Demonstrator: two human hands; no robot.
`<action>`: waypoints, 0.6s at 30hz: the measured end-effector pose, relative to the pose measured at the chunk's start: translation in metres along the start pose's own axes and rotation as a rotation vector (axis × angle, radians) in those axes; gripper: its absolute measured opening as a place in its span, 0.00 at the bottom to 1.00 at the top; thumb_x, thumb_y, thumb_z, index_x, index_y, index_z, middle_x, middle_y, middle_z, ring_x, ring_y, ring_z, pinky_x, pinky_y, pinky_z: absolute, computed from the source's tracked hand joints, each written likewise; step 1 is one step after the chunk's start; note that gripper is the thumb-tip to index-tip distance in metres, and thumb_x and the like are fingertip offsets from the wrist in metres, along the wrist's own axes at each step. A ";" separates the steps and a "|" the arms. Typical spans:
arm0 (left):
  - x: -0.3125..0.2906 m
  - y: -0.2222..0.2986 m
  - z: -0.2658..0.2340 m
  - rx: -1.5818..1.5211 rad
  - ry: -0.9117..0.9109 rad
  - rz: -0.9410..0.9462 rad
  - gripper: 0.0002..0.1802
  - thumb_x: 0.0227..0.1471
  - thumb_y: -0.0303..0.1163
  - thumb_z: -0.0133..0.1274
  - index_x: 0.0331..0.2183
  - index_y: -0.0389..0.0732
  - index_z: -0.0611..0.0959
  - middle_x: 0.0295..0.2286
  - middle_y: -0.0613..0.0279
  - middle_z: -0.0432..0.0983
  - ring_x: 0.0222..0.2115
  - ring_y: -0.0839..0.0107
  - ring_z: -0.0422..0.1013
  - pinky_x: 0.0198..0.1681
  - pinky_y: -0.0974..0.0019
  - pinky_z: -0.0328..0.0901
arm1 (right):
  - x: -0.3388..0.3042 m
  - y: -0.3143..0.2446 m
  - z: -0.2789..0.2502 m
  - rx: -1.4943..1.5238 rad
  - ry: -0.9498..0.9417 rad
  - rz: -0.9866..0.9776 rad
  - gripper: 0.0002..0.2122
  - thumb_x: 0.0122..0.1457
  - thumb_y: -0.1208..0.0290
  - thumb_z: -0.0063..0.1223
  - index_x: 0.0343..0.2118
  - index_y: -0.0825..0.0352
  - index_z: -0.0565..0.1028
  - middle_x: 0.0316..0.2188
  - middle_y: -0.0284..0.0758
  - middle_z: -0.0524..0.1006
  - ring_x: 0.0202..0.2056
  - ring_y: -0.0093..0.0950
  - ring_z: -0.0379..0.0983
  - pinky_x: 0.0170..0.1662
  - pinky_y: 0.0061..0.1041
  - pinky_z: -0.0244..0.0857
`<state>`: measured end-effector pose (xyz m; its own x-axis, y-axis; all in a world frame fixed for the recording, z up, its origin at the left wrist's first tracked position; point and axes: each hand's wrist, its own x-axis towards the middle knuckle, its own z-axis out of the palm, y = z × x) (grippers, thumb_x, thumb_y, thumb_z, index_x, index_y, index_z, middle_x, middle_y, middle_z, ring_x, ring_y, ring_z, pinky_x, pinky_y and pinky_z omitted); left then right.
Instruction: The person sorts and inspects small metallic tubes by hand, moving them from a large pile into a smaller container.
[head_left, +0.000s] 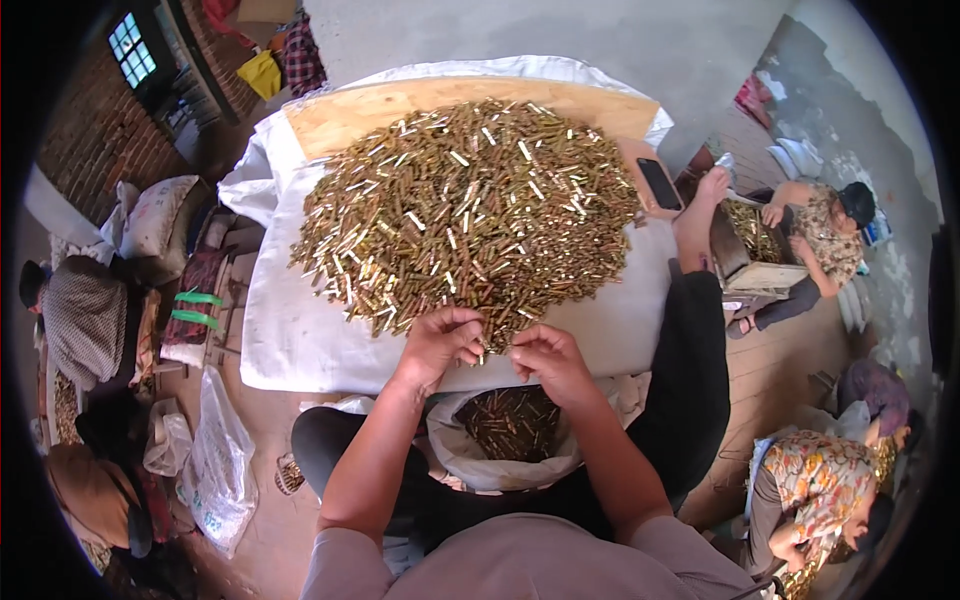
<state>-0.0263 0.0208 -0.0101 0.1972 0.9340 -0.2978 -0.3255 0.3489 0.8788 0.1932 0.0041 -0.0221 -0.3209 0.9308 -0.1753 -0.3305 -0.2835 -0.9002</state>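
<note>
A broad heap of small, brass-coloured metal pieces [470, 210], slim and rod-shaped, covers most of the white cloth on the table [275, 345]. At the near edge of this heap my left hand [440, 340] is closed, thumb and fingertips pinched together by a small bright piece [482, 356]. Just to its right, my right hand [548, 358] is also pinched closed; whatever lies between its fingertips is too small to make out. Below both hands, between my legs, an open white sack [450, 437] holds many more such pieces [510, 420].
A wooden board [400, 107] stands along the heap's far side. To its right lies a black phone [658, 184]. Several people sit working on both sides, one at a wooden box [765, 277]. Plastic bags [218, 470] and full sacks [160, 215] stand at left.
</note>
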 end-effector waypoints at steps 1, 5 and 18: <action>0.000 -0.003 0.003 -0.031 0.006 -0.023 0.11 0.56 0.27 0.58 0.41 0.31 0.80 0.27 0.59 0.78 0.23 0.72 0.76 0.24 0.73 0.71 | 0.001 0.000 -0.001 -0.006 0.013 -0.010 0.04 0.56 0.81 0.57 0.34 0.69 0.74 0.24 0.33 0.76 0.24 0.22 0.72 0.27 0.22 0.67; -0.005 -0.007 0.014 -0.129 0.006 -0.044 0.11 0.55 0.25 0.58 0.41 0.31 0.80 0.30 0.58 0.78 0.28 0.68 0.78 0.30 0.69 0.75 | -0.003 0.003 0.004 0.030 -0.017 -0.039 0.04 0.57 0.82 0.56 0.34 0.70 0.74 0.25 0.34 0.77 0.24 0.22 0.73 0.26 0.23 0.67; -0.007 -0.006 0.015 -0.033 -0.032 -0.023 0.08 0.55 0.27 0.59 0.36 0.33 0.81 0.28 0.57 0.80 0.27 0.68 0.79 0.28 0.70 0.76 | -0.005 0.001 0.009 0.020 0.002 -0.118 0.03 0.58 0.79 0.58 0.35 0.68 0.76 0.25 0.34 0.77 0.24 0.21 0.72 0.26 0.22 0.67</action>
<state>-0.0118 0.0107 -0.0080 0.2340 0.9232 -0.3050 -0.3513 0.3728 0.8588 0.1863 -0.0029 -0.0183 -0.2771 0.9583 -0.0694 -0.3832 -0.1764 -0.9067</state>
